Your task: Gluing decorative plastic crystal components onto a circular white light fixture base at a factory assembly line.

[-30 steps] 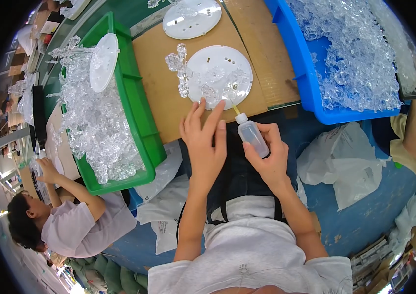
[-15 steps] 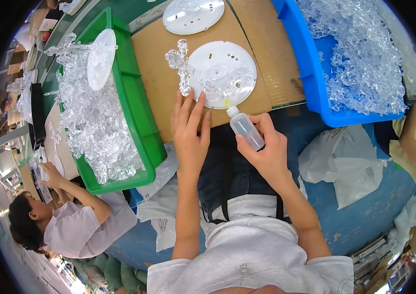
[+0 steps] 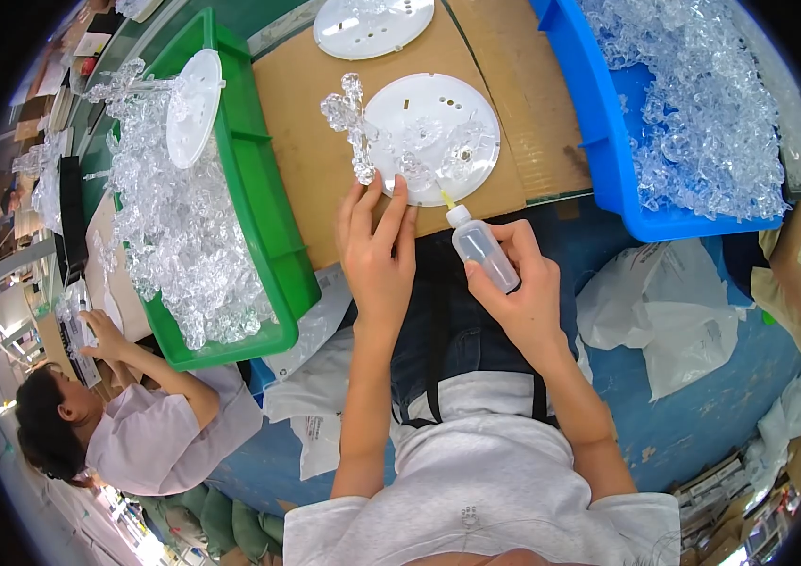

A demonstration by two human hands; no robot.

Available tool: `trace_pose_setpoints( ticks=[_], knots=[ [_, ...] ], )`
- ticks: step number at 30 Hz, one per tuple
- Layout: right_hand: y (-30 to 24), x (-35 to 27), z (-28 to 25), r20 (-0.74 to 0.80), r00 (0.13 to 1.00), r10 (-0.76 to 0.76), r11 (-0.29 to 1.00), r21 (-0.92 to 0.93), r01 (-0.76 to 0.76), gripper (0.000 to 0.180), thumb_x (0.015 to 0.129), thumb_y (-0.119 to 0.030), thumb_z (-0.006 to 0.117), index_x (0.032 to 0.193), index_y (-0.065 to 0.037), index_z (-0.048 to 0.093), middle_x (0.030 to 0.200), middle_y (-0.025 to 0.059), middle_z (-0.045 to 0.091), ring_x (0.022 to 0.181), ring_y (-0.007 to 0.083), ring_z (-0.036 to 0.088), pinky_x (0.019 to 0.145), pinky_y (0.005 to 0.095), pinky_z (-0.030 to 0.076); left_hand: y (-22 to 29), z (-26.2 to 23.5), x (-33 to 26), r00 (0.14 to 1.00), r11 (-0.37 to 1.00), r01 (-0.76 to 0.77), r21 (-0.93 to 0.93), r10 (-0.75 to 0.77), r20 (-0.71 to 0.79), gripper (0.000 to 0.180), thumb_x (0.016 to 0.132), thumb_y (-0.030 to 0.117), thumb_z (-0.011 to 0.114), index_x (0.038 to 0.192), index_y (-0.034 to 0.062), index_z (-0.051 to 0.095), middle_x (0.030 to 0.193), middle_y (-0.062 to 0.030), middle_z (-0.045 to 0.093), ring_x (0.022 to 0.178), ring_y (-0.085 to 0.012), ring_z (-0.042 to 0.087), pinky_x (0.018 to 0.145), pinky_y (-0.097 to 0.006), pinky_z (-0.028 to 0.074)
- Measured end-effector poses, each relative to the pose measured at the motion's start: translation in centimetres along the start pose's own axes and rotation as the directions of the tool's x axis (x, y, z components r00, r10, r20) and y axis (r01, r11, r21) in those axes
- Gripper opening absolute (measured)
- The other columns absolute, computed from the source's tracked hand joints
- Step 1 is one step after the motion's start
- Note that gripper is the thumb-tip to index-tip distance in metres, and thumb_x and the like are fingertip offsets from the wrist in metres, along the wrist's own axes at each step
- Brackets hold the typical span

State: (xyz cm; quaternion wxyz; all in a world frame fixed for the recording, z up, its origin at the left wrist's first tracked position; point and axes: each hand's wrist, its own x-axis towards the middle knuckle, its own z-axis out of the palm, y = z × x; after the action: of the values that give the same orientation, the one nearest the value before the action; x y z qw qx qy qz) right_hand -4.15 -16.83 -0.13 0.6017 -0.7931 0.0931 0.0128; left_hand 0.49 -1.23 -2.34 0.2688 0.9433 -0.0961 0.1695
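Translucent bottle (image 3: 487, 257), the right hand (image 3: 528, 283) with fingers closed round it, points over the white disc's (image 3: 429, 102) near rim. The left hand (image 3: 377, 259), fingers loosely spread, seemingly gripping nothing, is beside that rim; oversqueezing could flood the disc's clear pieces (image 3: 414, 168).

Left hand (image 3: 379, 247) shifted left, nearer clear branched piece (image 3: 355, 118)

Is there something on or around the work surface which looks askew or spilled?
A tilted white disc looks askew: it stands steeply at the edge of the green bin, beside clear pieces, while the round white plate lies flat on the cardboard. I see no spill.
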Motion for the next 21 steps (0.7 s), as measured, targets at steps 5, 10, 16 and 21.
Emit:
trace_pose_setpoints(
  ticks=[5, 10, 16, 21],
  knots=[
    [0.34, -0.26, 0.10, 0.006, 1.000, -0.017, 0.999, 0.042, 0.017, 0.026, 0.078, -0.009, 0.067, 0.099, -0.001, 0.053, 0.071, 0.0074, 0.063, 0.061, 0.0082, 0.055, 0.058, 0.0230, 0.044, -0.21, 0.23, -0.15, 0.999, 1.000, -0.021, 0.008, 0.021, -0.033, 0.030, 0.081, 0.009, 0.068, 0.112, 0.0099, 0.067, 0.117, -0.0126, 0.060, 0.113, -0.0348, 0.052, 0.093, -0.042, 0.042],
    [0.24, -0.35, 0.04, 0.028, 1.000, 0.013, 0.999, 0.042, -0.014, 0.026, 0.078, -0.009, 0.066, 0.100, -0.001, 0.053, 0.073, 0.0074, 0.064, 0.063, 0.0079, 0.056, 0.060, 0.0230, 0.044, -0.15, 0.26, -0.15, 0.999, 1.000, -0.016, -0.005, 0.016, -0.042, 0.031, 0.081, 0.010, 0.068, 0.111, 0.0110, 0.067, 0.117, -0.0120, 0.060, 0.112, -0.0340, 0.052, 0.094, -0.041, 0.042],
    [0.47, -0.80, 0.65, 0.047, 0.999, 0.015, 0.997, 0.073, -0.018, 0.028, 0.079, -0.010, 0.067, 0.101, -0.001, 0.052, 0.074, 0.0077, 0.064, 0.065, 0.0081, 0.057, 0.061, 0.0230, 0.045, -0.05, 0.42, -0.28, 0.999, 1.000, 0.007, -0.010, -0.007, -0.047, 0.031, 0.080, 0.009, 0.069, 0.111, 0.0110, 0.068, 0.117, -0.0116, 0.060, 0.111, -0.0327, 0.053, 0.093, -0.040, 0.042],
    [0.33, -0.86, 0.84, 0.047, 0.999, 0.012, 0.998, 0.062, -0.014, 0.029, 0.079, -0.010, 0.066, 0.102, -0.001, 0.052, 0.075, 0.0085, 0.065, 0.067, 0.0087, 0.058, 0.062, 0.0231, 0.046, 0.02, 0.60, -0.34, 0.998, 1.000, 0.018, -0.021, -0.019, -0.065, 0.031, 0.080, 0.009, 0.069, 0.111, 0.0109, 0.068, 0.117, -0.0117, 0.060, 0.111, -0.0319, 0.053, 0.093, -0.040, 0.043]
  ],
)
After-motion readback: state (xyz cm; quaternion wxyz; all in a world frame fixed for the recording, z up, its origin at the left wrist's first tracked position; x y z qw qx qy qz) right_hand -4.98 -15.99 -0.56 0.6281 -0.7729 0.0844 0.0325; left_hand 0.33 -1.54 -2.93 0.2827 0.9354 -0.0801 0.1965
